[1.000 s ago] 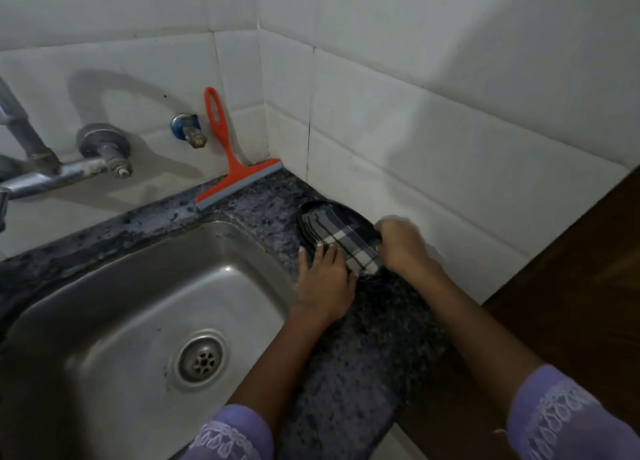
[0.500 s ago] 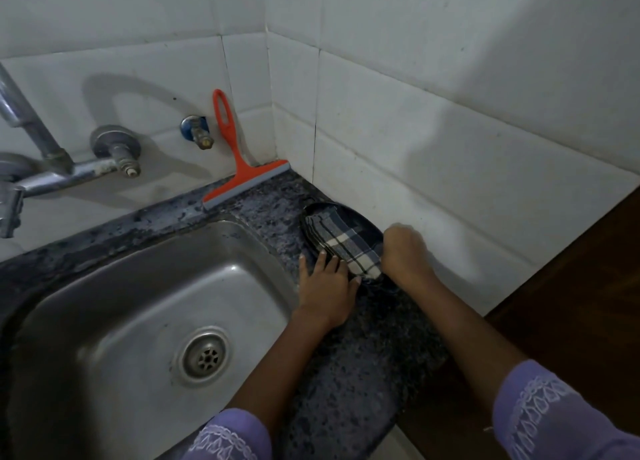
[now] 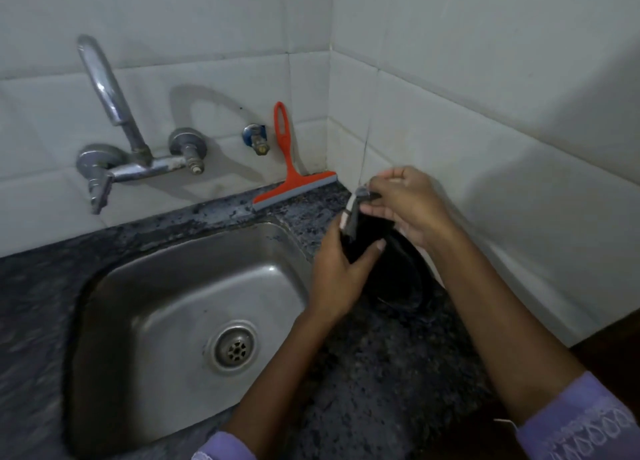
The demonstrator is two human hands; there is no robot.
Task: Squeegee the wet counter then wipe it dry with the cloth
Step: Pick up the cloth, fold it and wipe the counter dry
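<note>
Both my hands hold the folded dark checked cloth (image 3: 356, 231) above the counter, right of the sink. My left hand (image 3: 341, 272) grips its lower part; my right hand (image 3: 407, 205) pinches its top edge. Under the hands a dark oval plate (image 3: 403, 279) rests on the speckled dark granite counter (image 3: 374, 373). The orange squeegee (image 3: 291, 179) leans in the back corner, blade on the counter, handle up against the tiles, apart from both hands.
A steel sink (image 3: 166, 303) with a round drain (image 3: 235, 348) fills the left. A wall tap (image 3: 117, 141) and a small blue valve (image 3: 254, 139) sit on the back tiles. White tiled walls close the back and right. The counter ends at the lower right.
The cloth lay on the dark plate under my hands; now both hands have lifted it off and hold it upright. The camera view shifted left, showing the whole tap.
</note>
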